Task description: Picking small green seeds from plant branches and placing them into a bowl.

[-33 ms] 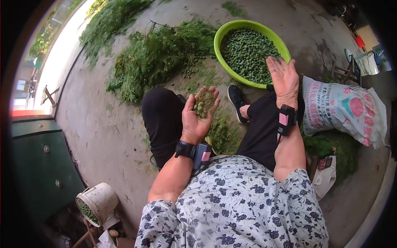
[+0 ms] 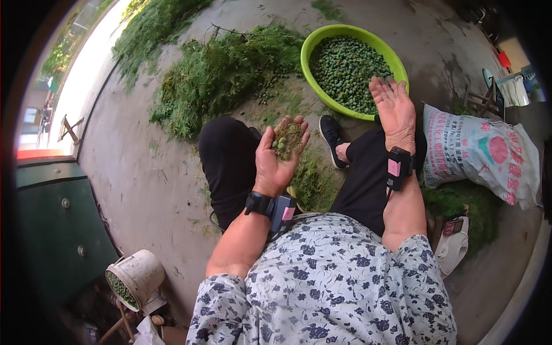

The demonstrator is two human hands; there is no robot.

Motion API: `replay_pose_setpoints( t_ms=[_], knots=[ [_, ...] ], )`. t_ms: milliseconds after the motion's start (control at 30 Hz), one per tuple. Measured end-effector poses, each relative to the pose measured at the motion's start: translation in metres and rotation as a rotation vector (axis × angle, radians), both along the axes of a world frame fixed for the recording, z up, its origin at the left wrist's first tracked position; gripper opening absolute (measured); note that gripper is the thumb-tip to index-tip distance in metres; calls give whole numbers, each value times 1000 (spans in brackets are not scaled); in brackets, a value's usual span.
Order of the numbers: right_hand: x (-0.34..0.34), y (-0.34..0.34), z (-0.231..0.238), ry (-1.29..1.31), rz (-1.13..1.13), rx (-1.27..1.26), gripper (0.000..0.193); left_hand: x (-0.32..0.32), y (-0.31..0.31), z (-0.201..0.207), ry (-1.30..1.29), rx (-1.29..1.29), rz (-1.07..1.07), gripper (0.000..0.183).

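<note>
My left hand (image 2: 272, 167) is palm up and cupped above my left knee. A small heap of leafy plant debris (image 2: 289, 138) with a few round green cones lies in it, under curled fingers. Farther right, my right hand (image 2: 397, 118) is palm up, its fingers stretched out and nothing lying on the palm. It is held at the near right rim of a lime-green basin (image 2: 307, 70), overlapping it in view; whether they touch I cannot tell. Many small round green cones (image 2: 348, 69) fill the basin.
Feathery green branches (image 2: 213, 77) are heaped on the floor beyond my left knee. A printed white sack (image 2: 460, 146) lies to the right, near a white shoe (image 2: 451, 247). At lower left a white bucket (image 2: 144, 273) of green cones tilts beside a green cabinet (image 2: 63, 230).
The view has shifted slightly, so the basin sits a little farther right. Both hands keep nearly the same pose, with the debris still in the left.
</note>
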State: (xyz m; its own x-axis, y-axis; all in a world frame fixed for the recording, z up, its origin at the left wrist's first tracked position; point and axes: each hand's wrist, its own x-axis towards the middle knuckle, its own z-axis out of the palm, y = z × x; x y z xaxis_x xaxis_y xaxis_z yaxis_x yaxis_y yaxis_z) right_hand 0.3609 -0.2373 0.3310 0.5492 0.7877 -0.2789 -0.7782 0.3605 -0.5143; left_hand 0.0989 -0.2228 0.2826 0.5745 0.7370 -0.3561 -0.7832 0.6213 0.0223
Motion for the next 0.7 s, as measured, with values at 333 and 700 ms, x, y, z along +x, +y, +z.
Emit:
replay_pose_setpoints(
  t_ms=[333,700],
  knots=[
    [-131,-23,-9,-1169,555,-155,15,-1,-2,-1,35,72,-87,42],
    [-142,-23,-6,-1396,599,-231,15,-6,-4,-1,-25,8,-113,42]
  ],
)
